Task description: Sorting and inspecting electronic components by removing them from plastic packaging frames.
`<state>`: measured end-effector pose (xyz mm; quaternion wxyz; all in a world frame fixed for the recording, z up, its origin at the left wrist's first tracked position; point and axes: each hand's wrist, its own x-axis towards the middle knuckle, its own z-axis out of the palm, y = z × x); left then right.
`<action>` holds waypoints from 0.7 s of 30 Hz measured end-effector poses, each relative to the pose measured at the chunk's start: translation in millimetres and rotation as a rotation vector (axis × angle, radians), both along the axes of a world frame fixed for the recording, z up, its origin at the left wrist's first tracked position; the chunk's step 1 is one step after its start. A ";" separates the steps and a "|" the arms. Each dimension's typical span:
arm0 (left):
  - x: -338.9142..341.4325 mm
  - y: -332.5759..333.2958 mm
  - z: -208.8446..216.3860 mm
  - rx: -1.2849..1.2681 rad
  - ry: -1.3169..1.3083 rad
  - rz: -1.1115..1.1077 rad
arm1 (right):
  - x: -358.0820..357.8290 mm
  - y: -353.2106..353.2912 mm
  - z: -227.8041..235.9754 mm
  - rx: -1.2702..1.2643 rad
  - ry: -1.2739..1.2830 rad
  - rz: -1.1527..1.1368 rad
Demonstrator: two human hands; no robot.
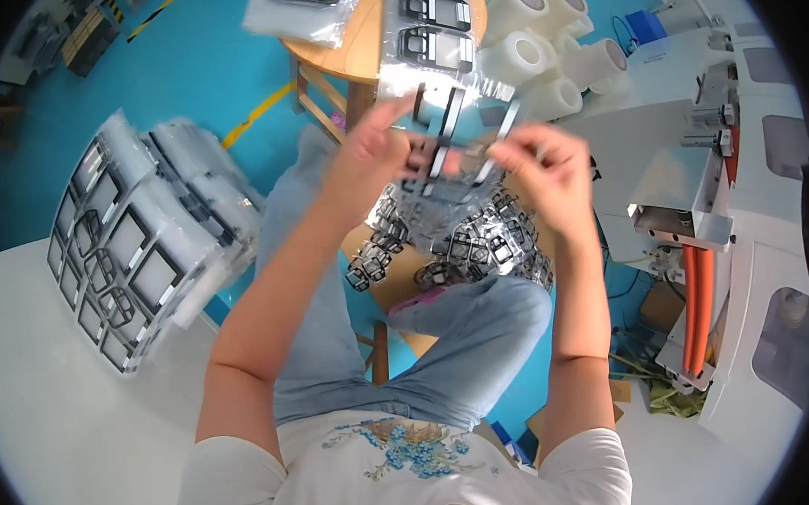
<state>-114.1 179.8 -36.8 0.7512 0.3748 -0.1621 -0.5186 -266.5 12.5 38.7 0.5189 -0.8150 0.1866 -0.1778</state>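
In front of me, a clear film sheet (pixel 480 120) with black-and-white frame strips is held up between both hands, blurred by motion. My left hand (pixel 374 151) grips its left side, with some fingers showing through the film. At the opposite side, my right hand (pixel 544 163) pinches the edge between thumb and fingers. Just below hangs crumpled clear film (pixel 448 207), over a heap of small black frame pieces (pixel 484 242). Beyond the hands, a film strip with several black frames (pixel 435 11) lies on a round wooden stool (pixel 344 55).
Stacked film sheets with black frames (pixel 127 239) lie on the white table (pixel 44 325) at left. Another bagged stack (pixel 308 6) rests on the stool. Rolls of clear film (pixel 550 50) stand at far right, beside a white machine (pixel 754 294) with orange tubes (pixel 697 307).
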 end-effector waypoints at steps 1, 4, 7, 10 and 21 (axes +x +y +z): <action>6.2 6.7 -27.6 -0.121 -0.189 -0.161 | 14.4 -0.5 12.6 0.152 -0.065 -0.107; -10.3 10.7 -33.2 0.081 -0.316 -0.186 | 62.6 -46.4 30.5 0.116 -0.225 -0.287; -11.0 -5.4 -3.1 0.017 -0.391 0.247 | 117.5 -108.1 10.6 0.130 -0.190 -0.261; 2.9 -23.0 -6.5 0.135 -0.522 0.260 | 142.3 -144.0 -28.6 -0.027 0.017 -0.171; 35.8 -10.5 3.7 0.358 -0.798 0.017 | 47.6 -20.6 -19.0 -0.629 -0.068 0.070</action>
